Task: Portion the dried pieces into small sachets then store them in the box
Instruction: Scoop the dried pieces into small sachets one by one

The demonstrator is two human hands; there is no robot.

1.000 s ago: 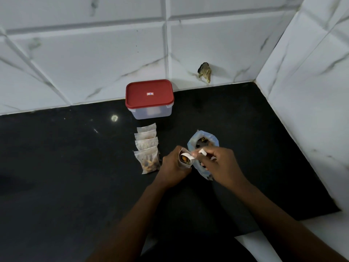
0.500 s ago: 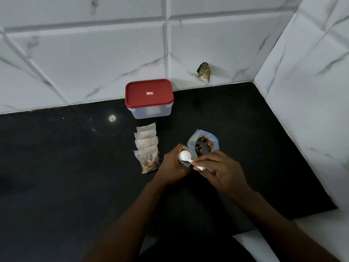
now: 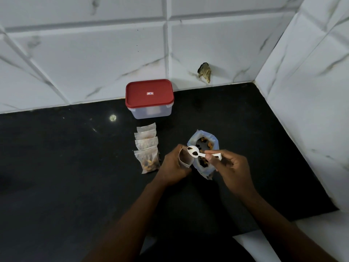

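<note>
a black stone countertop [image 3: 56,186] fills most of the scene, dark and glossy, with a few pale specks across it. a small round glint of light [image 3: 112,117] sits on it near the back edge, left of the middle. behind it rises a back wall [image 3: 85,63] of large white tiles with thin grey marble veins and deep joints between them. low on that wall, just above the counter, there's a ragged dark break [image 3: 204,71] with brownish edges. a side wall [image 3: 311,91] of the same tile meets it in the right corner. at the near right the counter ends against a white ledge [image 3: 321,235].
</note>
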